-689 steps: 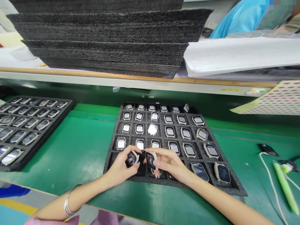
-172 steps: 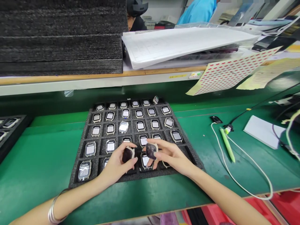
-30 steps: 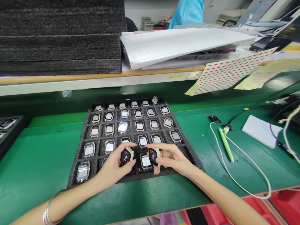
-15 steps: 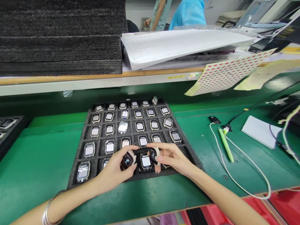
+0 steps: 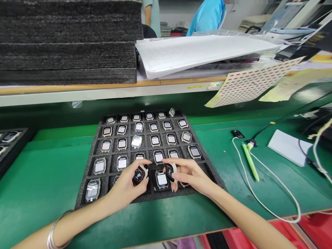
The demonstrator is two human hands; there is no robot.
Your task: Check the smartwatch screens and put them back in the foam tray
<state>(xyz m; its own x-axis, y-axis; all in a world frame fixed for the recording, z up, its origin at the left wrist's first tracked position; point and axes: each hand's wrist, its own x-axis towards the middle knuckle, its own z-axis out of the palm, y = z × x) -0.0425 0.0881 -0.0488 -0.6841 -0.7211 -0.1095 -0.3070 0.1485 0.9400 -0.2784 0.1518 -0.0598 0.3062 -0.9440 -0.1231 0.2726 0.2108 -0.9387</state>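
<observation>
A black foam tray (image 5: 85, 180) with square pockets lies on the green bench and holds several strapless smartwatch bodies with lit screens. Over its near row, my left hand (image 5: 123, 188) is closed round a watch body (image 5: 138, 174) with a dark screen. My right hand (image 5: 190, 174) pinches a second watch body (image 5: 169, 171), also dark-screened, between thumb and fingers. Between the two hands another watch (image 5: 162, 180) lies in its pocket with a white screen showing. A silver bangle (image 5: 52, 231) sits on my left wrist.
A second foam tray (image 5: 10, 145) of watches lies at the left edge. Stacked black foam sheets (image 5: 67, 41) and papers (image 5: 197, 52) rest on the shelf above. To the right lie a green pen (image 5: 250, 160), a white cable (image 5: 275, 211) and a white pad (image 5: 287, 147). A person in blue stands behind.
Both hands stay over the tray's near row holding their watches. The left watch has tilted a little in my fingers and its screen shows a small lit figure. The view has dipped slightly.
</observation>
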